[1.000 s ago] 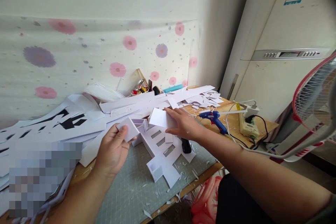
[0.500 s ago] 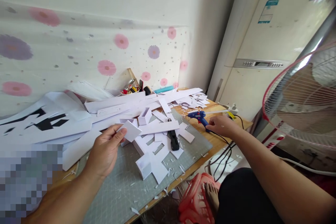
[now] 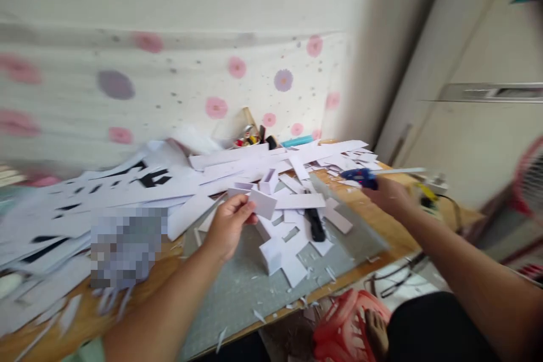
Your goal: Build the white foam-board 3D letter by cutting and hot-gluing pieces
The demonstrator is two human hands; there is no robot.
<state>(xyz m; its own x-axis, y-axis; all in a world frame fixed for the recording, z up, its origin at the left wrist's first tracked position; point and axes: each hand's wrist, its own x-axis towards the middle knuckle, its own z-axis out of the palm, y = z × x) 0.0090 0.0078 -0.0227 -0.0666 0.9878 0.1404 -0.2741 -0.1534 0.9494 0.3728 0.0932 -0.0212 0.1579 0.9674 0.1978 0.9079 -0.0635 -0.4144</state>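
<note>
My left hand (image 3: 229,223) pinches a small square of white foam board (image 3: 263,203) between thumb and fingers, above the grey cutting mat (image 3: 237,305). My right hand (image 3: 388,195) is wrapped round the handle of a blue hot glue gun (image 3: 357,175), a long glue stick (image 3: 401,171) sticking out of its back. Close to my left hand, open white foam-board boxes (image 3: 268,182) and cut pieces are piled up. A black-handled utility knife (image 3: 314,226) lies among them, partly under a white strip (image 3: 301,201).
Loose white scraps (image 3: 335,159) lie at the table's back right. Printed sheets with black shapes (image 3: 127,184) spread over the left. A tub of tools (image 3: 250,137) stands against the wall. A red plastic basket (image 3: 343,322) is below the front edge; a fan (image 3: 530,181) stands right.
My right hand has closed round the glue gun and lifted it off the table. My left hand still holds the foam-board square. The view has swung left.
</note>
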